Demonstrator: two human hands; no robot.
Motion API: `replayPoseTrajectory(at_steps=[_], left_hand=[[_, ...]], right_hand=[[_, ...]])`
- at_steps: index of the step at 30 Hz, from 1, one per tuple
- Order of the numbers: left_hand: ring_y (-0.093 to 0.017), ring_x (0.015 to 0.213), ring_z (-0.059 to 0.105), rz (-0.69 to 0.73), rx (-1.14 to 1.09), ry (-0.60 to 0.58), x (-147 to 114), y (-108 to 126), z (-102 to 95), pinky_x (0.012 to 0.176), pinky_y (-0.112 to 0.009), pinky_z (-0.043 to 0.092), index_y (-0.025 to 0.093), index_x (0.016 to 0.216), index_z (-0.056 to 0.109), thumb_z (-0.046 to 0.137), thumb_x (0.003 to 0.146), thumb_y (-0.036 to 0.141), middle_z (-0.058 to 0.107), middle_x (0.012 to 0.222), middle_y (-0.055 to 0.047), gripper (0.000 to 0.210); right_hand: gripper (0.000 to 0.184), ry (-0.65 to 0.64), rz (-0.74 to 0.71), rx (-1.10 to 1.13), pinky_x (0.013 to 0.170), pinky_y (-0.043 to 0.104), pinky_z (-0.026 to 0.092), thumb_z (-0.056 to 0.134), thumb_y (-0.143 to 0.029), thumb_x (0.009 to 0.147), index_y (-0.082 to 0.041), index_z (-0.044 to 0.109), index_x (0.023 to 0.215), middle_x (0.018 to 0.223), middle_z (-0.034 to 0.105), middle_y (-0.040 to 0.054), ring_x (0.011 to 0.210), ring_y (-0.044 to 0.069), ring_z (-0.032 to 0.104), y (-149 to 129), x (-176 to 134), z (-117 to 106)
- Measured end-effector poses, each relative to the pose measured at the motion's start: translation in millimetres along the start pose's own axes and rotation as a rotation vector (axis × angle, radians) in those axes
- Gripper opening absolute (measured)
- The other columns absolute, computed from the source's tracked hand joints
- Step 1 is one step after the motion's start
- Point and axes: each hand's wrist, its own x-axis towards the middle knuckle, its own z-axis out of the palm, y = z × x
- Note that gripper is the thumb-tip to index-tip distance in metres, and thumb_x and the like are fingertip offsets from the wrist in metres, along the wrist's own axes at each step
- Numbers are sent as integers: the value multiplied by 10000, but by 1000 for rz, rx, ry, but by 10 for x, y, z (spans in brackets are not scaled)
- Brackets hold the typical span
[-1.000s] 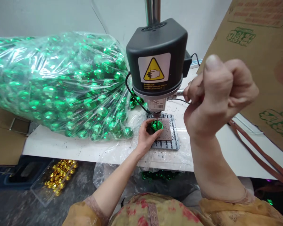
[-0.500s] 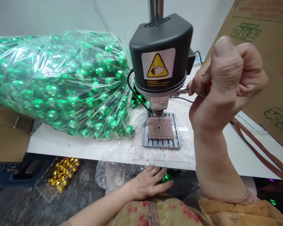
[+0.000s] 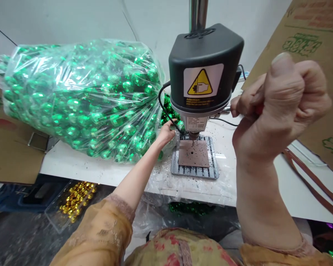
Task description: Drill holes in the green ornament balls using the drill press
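My right hand (image 3: pixel 280 99) is closed round the feed handle of a small black drill press (image 3: pixel 205 70); a bit of red shows between the fingers. My left hand (image 3: pixel 167 132) reaches to the loose green faceted balls (image 3: pixel 168 111) beside the drill press, behind its cable. Its fingers look apart, and a ball lies close to their tips. On the slotted metal base (image 3: pixel 215 171) lies a brown square plate (image 3: pixel 199 157) with a dark hole in it. The drill bit hangs above the plate, and dark chips are scattered around.
A large clear bag (image 3: pixel 86 99) of green balls fills the table's left side. Cardboard boxes (image 3: pixel 308 111) stand at both sides. Brown straps (image 3: pixel 310 181) lie at right. Below the edge are a clear tray of gold balls (image 3: pixel 77 199) and more green balls (image 3: pixel 191 208).
My left hand has moved from the table's front edge up and forward to the green balls by the drill press. My right hand keeps its grip. The view has shifted slightly left.
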Motion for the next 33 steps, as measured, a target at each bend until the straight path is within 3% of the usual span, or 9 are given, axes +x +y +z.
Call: replayPoseTrajectory(at_steps=[2,5,12,15,18,22,26,30,33], left_hand=[[-242,1015,700,-46,-19,-133,107,-56,60,984,-380,566,147,1206,688,674,642,12,762,1039,-67,581],[-226,962,696,-41,-24,-160,115,-78,119,915,-349,573,159,1207,673,712,617,11,751,985,-40,609],[-203,879,655,-69,149,237,-148,109,-60,827,-329,531,174,1138,603,820,626,111,687,921,-17,559],[-210,915,657,-36,70,297,-398,196,-177,867,-351,529,178,1237,593,786,659,120,693,1008,-39,612],[-201,944,671,-39,-176,312,-709,271,-231,878,-337,540,197,1305,582,804,660,182,700,1082,-49,682],[-173,830,709,-202,-645,173,-1072,417,-224,814,-315,565,191,1220,627,855,644,247,729,1013,-44,622],[-188,830,746,-339,-984,-5,-1234,568,-179,789,-307,584,193,1226,629,849,729,303,768,1065,-90,554],[-201,823,742,-473,-1115,-48,-1242,601,-96,724,-297,590,163,1195,644,705,924,465,769,1045,-127,411],[-199,812,729,-501,-1120,-64,-1260,580,-24,633,-259,554,178,1199,645,668,958,514,762,1003,-111,415]], right_hand=[[344,-5,17,-14,478,283,299,609,-251,917,-242,424,627,476,392,-90,420,70,355,-18,-8,-9],[335,-8,-5,10,478,290,297,616,-247,918,-239,427,642,473,383,-91,409,71,333,-21,-16,-16],[347,-31,-24,-9,478,273,294,596,-267,947,-226,418,653,486,395,-88,422,53,322,4,-32,-32],[355,-37,-33,-19,472,274,298,603,-279,952,-228,417,654,497,398,-87,428,57,348,13,-35,-42],[364,-41,-34,6,461,281,288,625,-299,942,-230,412,654,495,399,-88,421,63,362,26,-31,-50],[356,-18,-25,7,470,298,275,640,-292,925,-231,422,650,488,415,-86,421,62,351,22,-28,-52],[359,-33,-13,-3,501,262,290,604,-305,934,-212,428,635,505,384,-96,449,17,377,-19,-46,-48],[359,-67,15,-18,526,245,296,575,-317,936,-199,428,631,527,363,-97,485,-5,390,-46,-66,-51],[383,-65,5,-12,521,250,277,581,-328,943,-193,411,627,529,349,-92,486,3,372,-38,-70,-61]])
